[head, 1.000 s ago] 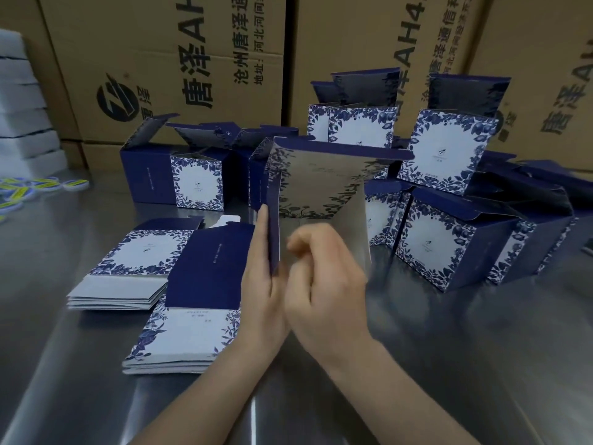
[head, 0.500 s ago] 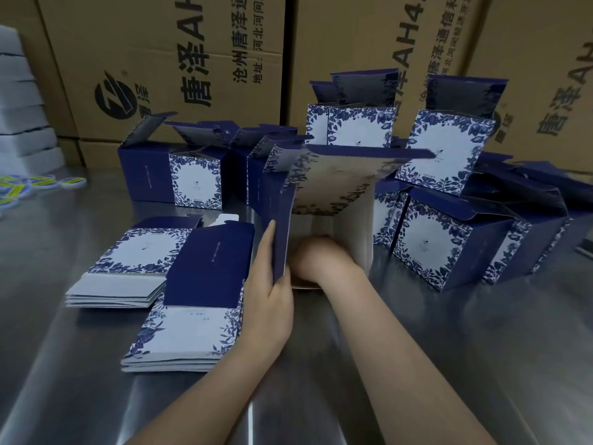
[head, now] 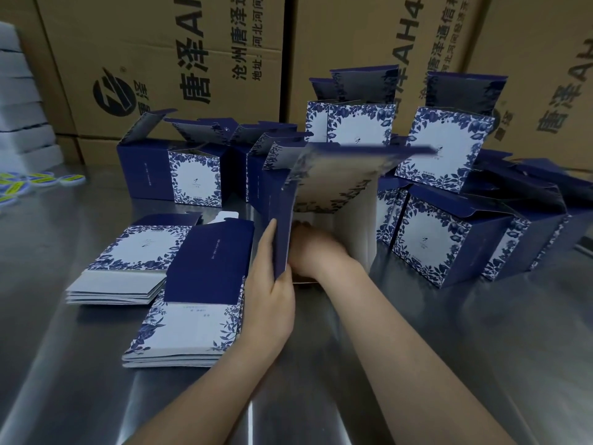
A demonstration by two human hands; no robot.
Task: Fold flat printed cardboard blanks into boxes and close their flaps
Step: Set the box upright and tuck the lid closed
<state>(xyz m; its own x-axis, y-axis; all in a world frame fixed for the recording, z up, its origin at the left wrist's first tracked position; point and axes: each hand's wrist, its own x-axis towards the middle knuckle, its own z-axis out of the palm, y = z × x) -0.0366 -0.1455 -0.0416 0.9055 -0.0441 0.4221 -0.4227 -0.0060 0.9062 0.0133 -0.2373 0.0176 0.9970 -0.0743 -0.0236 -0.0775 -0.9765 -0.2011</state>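
The left hand [head: 269, 293] pinches the half-formed box's [head: 333, 181] navy wall between thumb and fingers. The right hand [head: 316, 248] reaches inside it, and I cannot tell its grip.

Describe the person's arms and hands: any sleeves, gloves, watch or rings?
Both forearms are bare to the frame edge; no sleeves show. The left hand and right hand wear no gloves, and neither wrist carries a watch or bracelet. No ring shows on the left hand; the box hides the right hand's fingers.

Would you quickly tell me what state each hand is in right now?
Left hand: pinches the navy side wall of the half-folded box.
Right hand: inside that box, fingers hidden; cannot tell.
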